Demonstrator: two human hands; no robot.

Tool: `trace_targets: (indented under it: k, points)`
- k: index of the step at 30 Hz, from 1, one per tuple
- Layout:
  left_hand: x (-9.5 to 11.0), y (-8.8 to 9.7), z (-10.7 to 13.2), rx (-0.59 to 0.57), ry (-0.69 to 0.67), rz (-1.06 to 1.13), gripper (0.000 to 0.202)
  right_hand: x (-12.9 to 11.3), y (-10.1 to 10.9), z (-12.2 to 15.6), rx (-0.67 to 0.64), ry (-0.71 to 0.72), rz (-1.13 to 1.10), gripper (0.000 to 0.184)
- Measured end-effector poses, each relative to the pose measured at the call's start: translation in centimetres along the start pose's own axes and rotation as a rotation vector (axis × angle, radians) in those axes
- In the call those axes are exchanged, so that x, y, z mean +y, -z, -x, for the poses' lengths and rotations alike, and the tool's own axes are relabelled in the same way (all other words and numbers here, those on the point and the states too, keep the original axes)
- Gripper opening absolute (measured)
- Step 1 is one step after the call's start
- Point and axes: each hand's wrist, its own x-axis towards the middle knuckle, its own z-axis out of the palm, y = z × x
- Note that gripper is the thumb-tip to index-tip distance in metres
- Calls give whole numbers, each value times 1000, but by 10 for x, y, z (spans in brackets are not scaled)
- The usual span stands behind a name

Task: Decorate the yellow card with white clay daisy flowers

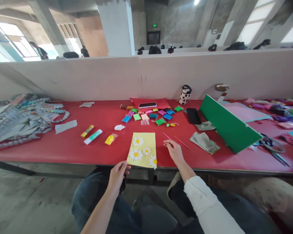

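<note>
A yellow card (pixel 143 142) bearing several white daisies with yellow centres (pixel 136 155) lies at the front edge of the red table. The fingers of my left hand (pixel 119 171) are closed on its lower left corner. To the right of the card, my right hand (pixel 174 150) grips a thin pink clay tool (pixel 166 136), its tip pointing away up and left. A second pink stick (pixel 182 142) lies on the table just beyond that hand. Left of the card are a yellow clay packet (pixel 110 139) and a white lump (pixel 119 127), possibly wrapped.
Coloured clay packets (pixel 160 122) spread behind the card, near a phone (pixel 147 105). A glue stick (pixel 93 136) and a yellow tube (pixel 87 131) lie left. Banknotes (pixel 205 143), a green board (pixel 230 125) and scissors (pixel 274 149) are right. A white partition (pixel 92 78) borders the back.
</note>
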Motion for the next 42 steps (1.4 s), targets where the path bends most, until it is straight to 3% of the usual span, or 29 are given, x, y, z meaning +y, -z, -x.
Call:
trace_targets:
  k: [4,7,15,23,31,35,39,42]
  points:
    - [4,14,-7,14,-146,-155,52,3,-1,-1,-1,5,-16,29]
    - [19,17,-27,-12,-273,-285,45,4,-2,-1,2,16,-25,28]
    - [72,-20,-105,-189,-484,-681,36,4,-4,-3,27,30,-45,27]
    - [92,-36,-121,-339,-682,-891,19,9,-6,-6,34,35,-93,26]
    - [90,-36,-124,-324,-679,-988,21,11,-5,-5,29,23,-113,26]
    - [82,-23,-130,-201,-627,-1020,31,9,-5,-5,33,33,-96,27]
    - [83,-7,-151,-59,-627,-1046,35,8,-5,-5,32,61,-59,27]
    - [89,-3,-167,-35,-674,-1062,38,8,-4,-4,32,82,-6,27]
